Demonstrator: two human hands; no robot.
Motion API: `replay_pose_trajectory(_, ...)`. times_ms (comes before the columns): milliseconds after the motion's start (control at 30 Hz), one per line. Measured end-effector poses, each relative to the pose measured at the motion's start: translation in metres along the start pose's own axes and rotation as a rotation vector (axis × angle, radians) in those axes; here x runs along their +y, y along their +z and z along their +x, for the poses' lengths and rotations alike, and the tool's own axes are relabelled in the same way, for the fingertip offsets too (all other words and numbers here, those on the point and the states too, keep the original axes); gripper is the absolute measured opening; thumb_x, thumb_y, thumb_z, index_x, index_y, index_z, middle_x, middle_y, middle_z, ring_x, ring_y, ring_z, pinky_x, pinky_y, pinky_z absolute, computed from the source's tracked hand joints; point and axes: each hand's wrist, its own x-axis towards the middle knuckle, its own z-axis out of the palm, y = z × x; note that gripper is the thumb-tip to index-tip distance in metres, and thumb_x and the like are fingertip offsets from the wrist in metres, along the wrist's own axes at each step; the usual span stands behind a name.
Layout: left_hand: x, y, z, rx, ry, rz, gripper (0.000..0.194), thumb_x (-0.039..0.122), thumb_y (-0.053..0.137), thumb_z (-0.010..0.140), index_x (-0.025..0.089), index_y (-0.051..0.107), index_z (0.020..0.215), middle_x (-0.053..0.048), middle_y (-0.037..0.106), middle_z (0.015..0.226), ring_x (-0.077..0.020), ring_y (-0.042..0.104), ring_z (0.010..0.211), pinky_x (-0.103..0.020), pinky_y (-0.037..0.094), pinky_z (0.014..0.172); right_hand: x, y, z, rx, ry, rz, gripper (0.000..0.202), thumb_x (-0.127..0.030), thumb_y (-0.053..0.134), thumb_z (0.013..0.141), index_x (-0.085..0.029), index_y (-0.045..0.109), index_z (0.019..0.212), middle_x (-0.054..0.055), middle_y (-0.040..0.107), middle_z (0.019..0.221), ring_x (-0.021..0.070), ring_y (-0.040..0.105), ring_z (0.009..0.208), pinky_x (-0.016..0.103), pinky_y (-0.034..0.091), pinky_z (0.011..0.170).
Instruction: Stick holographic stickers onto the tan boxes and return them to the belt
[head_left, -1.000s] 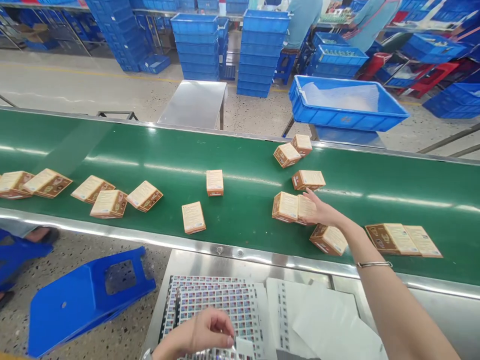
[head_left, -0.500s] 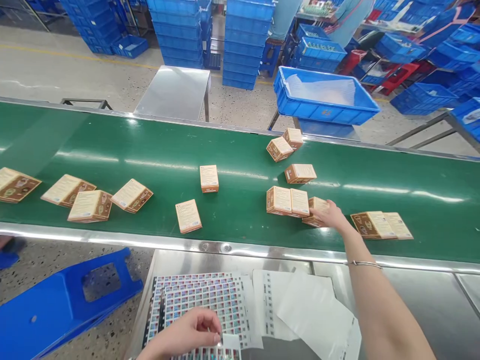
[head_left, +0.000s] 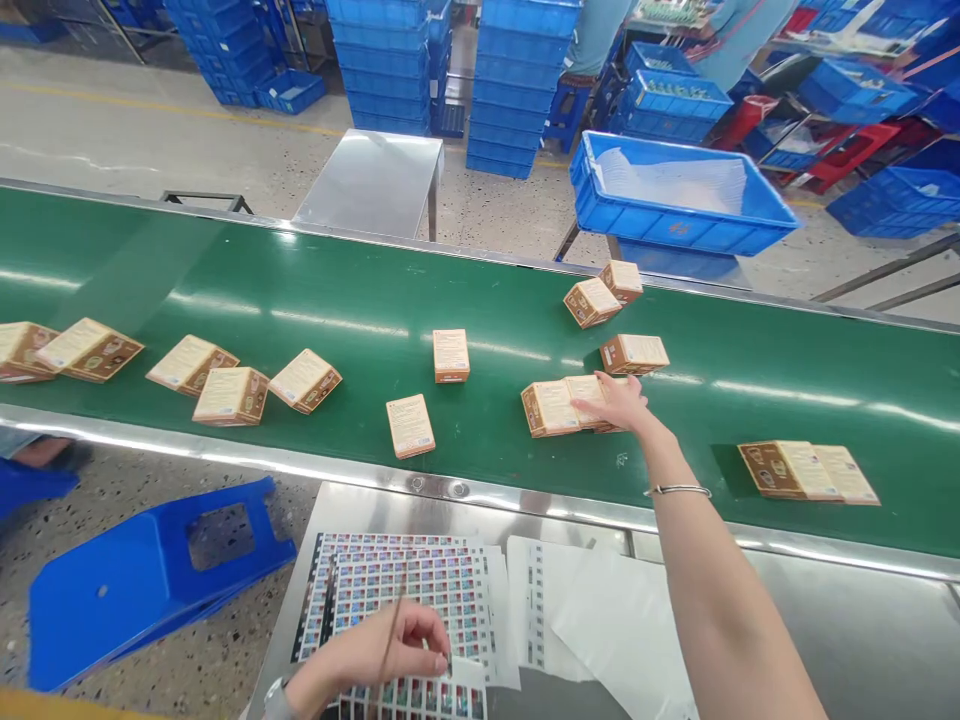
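Observation:
My right hand point(head_left: 619, 402) reaches over the green conveyor belt point(head_left: 487, 455), its thumb and fingers around a small brown-and-cream carton point(head_left: 585, 390) in a short row. The left carton point(head_left: 551, 408) of that row shows its printed top; the right end is mostly under my hand. Low in the view, my left hand point(head_left: 409, 645) is pinched closed above printed sticker sheets point(head_left: 409, 575). A small dark piece, seemingly a sticker point(head_left: 450, 664), shows at its fingertips. Two single cartons, one nearer point(head_left: 410, 425) and one farther point(head_left: 451, 355), lie left of my right hand.
More cartons point(head_left: 231, 395) lie at the belt's left, and a touching pair point(head_left: 806, 470) at its right. White backing sheets point(head_left: 622, 620) cover part of the metal table point(head_left: 847, 620). A blue stool point(head_left: 135, 570) stands at left. Beyond the belt is a blue bin point(head_left: 682, 235).
My right hand has moved left along the row, from the end carton to the middle, and the row has shifted left. The view has swung slightly left. My left hand stays pinched over the sheets.

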Motion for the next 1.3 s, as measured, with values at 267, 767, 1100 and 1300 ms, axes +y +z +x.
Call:
replay_pose_trajectory(267, 0.009, 0.002, -0.016, -0.009, 0.025, -0.010, 0.015, 0.032, 0.071, 0.071, 0.019, 0.066, 0.074, 0.002, 0.058, 0.070, -0.0097, 0.044, 0.060, -0.023, 0.034, 0.059, -0.101, 0.007, -0.057, -0.151, 0.083, 0.020, 0.098, -0.077, 0.064, 0.066, -0.035, 0.032, 0.149, 0.018, 0.004, 0.160, 0.0498, 0.033, 0.135, 0.064, 0.033, 0.101)
replay_pose_trajectory(767, -0.022, -0.016, -0.076, 0.200, 0.149, -0.064, 0.028, 0.045, 0.070, 0.072, 0.018, 0.063, 0.075, 0.002, 0.054, 0.068, -0.0098, 0.041, 0.059, -0.023, 0.033, 0.056, -0.227, 0.076, -0.136, -0.281, 0.192, 0.097, 0.109, -0.087, 0.042, 0.069, -0.025, 0.013, 0.155, 0.030, 0.006, 0.158, 0.0533, 0.029, 0.136, 0.073, 0.035, 0.090)
replay_pose_trajectory(1100, -0.020, -0.084, -0.117, 0.422, 0.303, 0.141, 0.029, 0.046, 0.061, 0.084, 0.018, 0.071, 0.083, -0.009, 0.066, 0.119, -0.0234, 0.062, 0.102, -0.034, 0.048, 0.084, -0.200, 0.072, -0.129, -0.150, 0.143, 0.260, 0.120, -0.079, 0.061, 0.064, -0.011, 0.017, 0.153, 0.033, 0.023, 0.153, 0.0444, 0.038, 0.136, 0.060, 0.036, 0.105)
replay_pose_trajectory(1300, 0.054, -0.170, -0.072, 0.548, 0.434, 0.464, 0.010, 0.025, 0.067, 0.081, 0.019, 0.075, 0.080, 0.000, 0.023, 0.162, -0.0382, 0.010, 0.149, -0.052, 0.011, 0.119, -0.156, 0.064, -0.148, -0.063, 0.183, 0.376, 0.127, -0.075, 0.063, 0.062, -0.004, 0.010, 0.153, 0.029, 0.032, 0.152, 0.0405, 0.033, 0.142, 0.051, 0.035, 0.112)
